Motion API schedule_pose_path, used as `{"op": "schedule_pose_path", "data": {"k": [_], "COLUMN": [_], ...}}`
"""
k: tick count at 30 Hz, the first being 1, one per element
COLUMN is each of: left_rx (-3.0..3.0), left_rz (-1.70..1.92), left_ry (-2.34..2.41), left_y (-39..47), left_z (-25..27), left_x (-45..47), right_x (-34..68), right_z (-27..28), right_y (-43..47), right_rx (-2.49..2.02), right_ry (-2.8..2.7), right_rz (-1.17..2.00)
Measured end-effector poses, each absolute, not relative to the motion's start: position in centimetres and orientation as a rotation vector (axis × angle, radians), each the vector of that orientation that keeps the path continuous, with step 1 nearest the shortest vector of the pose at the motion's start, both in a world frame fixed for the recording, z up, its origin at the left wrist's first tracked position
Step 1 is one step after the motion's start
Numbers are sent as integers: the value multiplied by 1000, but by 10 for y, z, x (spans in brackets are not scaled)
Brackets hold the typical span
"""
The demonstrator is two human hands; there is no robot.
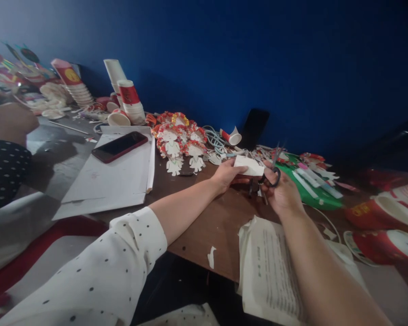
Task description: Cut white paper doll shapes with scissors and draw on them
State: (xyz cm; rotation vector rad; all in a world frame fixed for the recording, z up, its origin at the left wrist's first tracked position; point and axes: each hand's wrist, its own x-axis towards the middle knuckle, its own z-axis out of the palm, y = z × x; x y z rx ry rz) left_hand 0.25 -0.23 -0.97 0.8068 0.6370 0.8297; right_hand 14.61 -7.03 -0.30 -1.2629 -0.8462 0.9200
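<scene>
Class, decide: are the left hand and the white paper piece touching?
Touching. The head view shows the left hand holding the white paper piece, thumb pressed against its near face.

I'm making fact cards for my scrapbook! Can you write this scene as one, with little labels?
Left grip: holds white paper
Right grip: holds dark-handled scissors
Paper figures: clustered together, white bodies, mostly red tops
Red-edged phone: lying on white board
Packet: pale, printed
Wall: blue
</scene>
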Motion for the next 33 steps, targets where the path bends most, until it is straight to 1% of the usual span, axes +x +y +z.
{"op": "schedule_pose_path", "data": {"k": [4,11,19,22,25,26,29,33], "left_rx": [791,826,1065,1084,983,948,876,850], "left_rz": [840,752,942,930,905,901,896,918], "left_ry": [578,556,790,835,820,810,803,808], "left_y": [-3,-6,4,5,3,2,-1,0], "left_z": [-12,-11,-17,-16,-11,-10,-7,-8], "left_x": [3,3,4,3,2,2,3,3], "right_x": [147,160,170,175,188,193,203,202], "right_z": [-4,-8,-4,2,7,9,11,18], "right_y": [-70,-69,-71,-74,-77,-78,-81,-86], "right_rx": [-1237,-1360,-1472,-1719,-2203,-2304,-2498,-2649], "right_ry": [-846,-913,-980,-1044,-1167,-1210,-1340,-1465], "right_rz": [931,805,724,541,189,116,21,19]}}
